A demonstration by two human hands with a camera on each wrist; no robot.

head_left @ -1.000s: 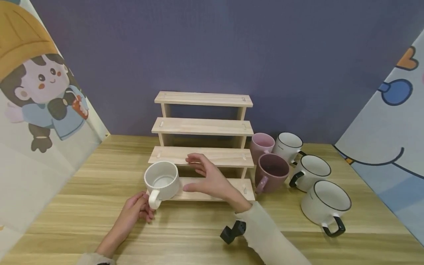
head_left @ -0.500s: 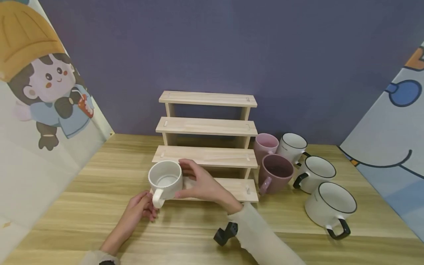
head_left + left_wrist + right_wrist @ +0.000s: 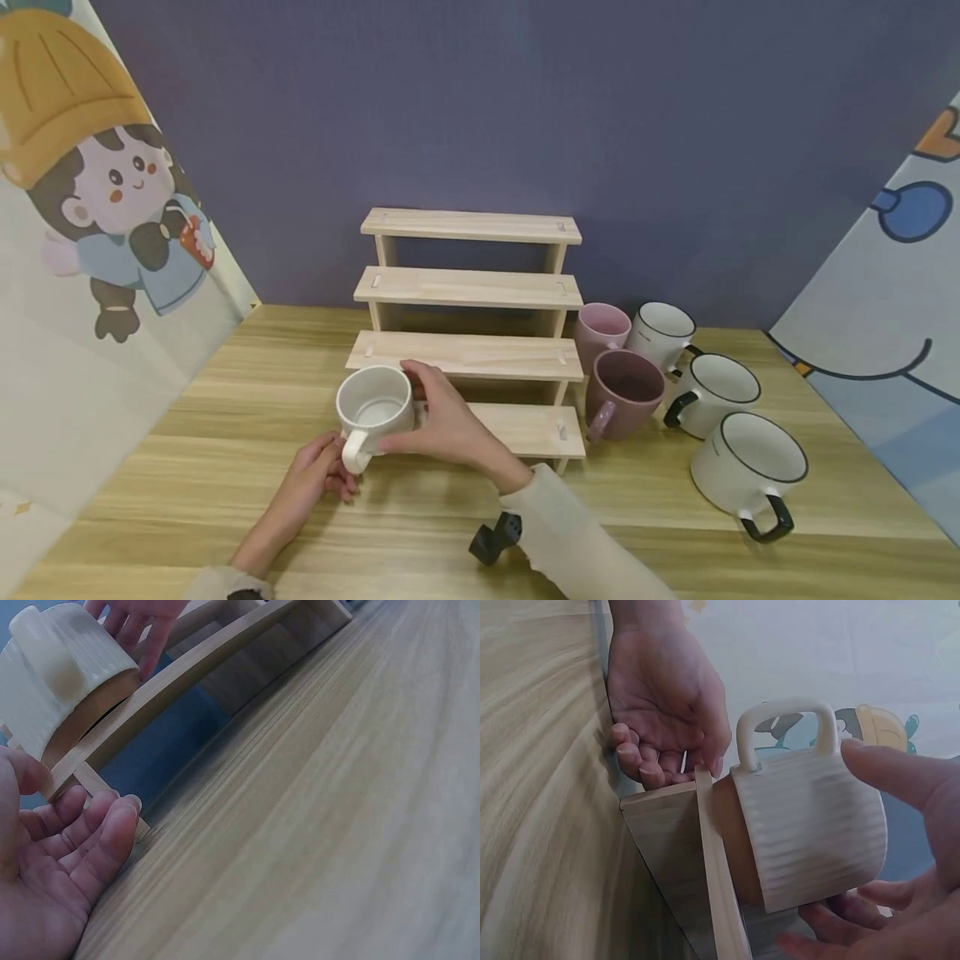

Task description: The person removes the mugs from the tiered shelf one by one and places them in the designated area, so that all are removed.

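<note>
A ribbed white mug [image 3: 375, 410] with a bare brown base [image 3: 736, 840] stands at the left end of the lowest step of a wooden four-tier shelf [image 3: 465, 357]. Its handle [image 3: 356, 452] points toward me. My right hand [image 3: 450, 427] grips the mug from the right, thumb [image 3: 889, 772] on the near wall and fingers round the far side. Below the mug, my left hand [image 3: 309, 477] pinches the front left corner of that lowest step. In the left wrist view, the left thumb lies against the board's edge [image 3: 75, 759] with the fingers curled beneath.
To the right of the shelf stand a pink mug [image 3: 600, 323], a mauve mug [image 3: 618, 396] and several white mugs [image 3: 746, 467] with black rims and handles. A dark blue wall [image 3: 480, 108] rises behind. Cartoon-printed panels [image 3: 97, 250] flank the wooden table [image 3: 420, 542].
My right hand has moved left from beside the mug and closed round it. The left hand has stayed at the step's corner. The view has shifted slightly.
</note>
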